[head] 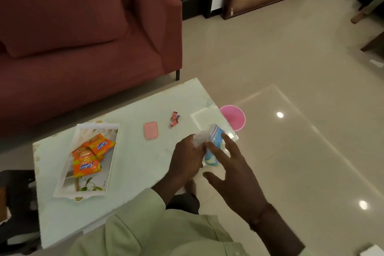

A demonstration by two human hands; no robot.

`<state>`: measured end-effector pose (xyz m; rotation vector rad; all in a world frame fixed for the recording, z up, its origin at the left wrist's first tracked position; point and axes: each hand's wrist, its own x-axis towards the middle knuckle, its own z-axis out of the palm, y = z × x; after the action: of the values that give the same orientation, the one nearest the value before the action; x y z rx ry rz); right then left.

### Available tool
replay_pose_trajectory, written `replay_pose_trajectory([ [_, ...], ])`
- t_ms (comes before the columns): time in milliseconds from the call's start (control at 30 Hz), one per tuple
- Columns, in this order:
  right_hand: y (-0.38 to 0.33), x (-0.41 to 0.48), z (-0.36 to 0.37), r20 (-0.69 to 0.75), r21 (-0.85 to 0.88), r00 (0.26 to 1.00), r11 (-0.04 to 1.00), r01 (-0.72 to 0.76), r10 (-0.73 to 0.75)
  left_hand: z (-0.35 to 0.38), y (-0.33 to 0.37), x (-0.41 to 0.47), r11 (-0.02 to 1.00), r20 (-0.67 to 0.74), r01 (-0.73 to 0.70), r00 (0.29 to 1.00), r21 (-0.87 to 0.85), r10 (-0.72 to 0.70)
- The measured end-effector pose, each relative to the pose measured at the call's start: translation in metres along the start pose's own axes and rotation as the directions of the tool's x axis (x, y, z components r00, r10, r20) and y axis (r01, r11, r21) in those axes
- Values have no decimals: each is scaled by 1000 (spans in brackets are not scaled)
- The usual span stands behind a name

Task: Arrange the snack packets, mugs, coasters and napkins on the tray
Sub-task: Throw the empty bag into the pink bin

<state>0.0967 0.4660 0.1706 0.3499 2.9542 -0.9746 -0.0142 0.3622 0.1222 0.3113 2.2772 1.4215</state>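
A white floral tray [68,185] lies on the left of the table with orange snack packets [91,155] piled in its far half. A pink coaster [150,130] rests flat on the table to the tray's right. Near the table's right edge, my left hand [187,158] pinches a white napkin [200,137] that sticks out of a blue napkin packet [217,134]. My right hand [232,174] is spread wide, its fingers touching the packet's side and its thumb held apart. No mug is in view.
Small red candy wrappers [175,119] lie beyond the coaster. The white table [137,151] ends just right of my hands. A pink bin [233,117] stands on the tiled floor beside it. A dark red sofa [83,48] sits behind the table.
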Motion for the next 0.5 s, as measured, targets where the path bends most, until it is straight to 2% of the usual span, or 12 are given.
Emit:
replay_pose_trajectory([
  [133, 25, 41, -4, -64, -89, 998, 996, -7, 2, 31, 18, 35, 956, 151, 188, 976, -224, -157],
  [300, 67, 94, -32, -91, -86, 994, 994, -73, 65, 54, 35, 79, 928, 349, 253, 925, -275, -148],
  [400, 93, 124, -55, -81, -78, 995, 995, -63, 57, 65, 48, 109, 905, 415, 304, 895, -298, -164],
  [500, 119, 151, -74, -80, -29, 991, 993, -114, 111, 76, 59, 140, 895, 503, 346, 847, -283, -169],
])
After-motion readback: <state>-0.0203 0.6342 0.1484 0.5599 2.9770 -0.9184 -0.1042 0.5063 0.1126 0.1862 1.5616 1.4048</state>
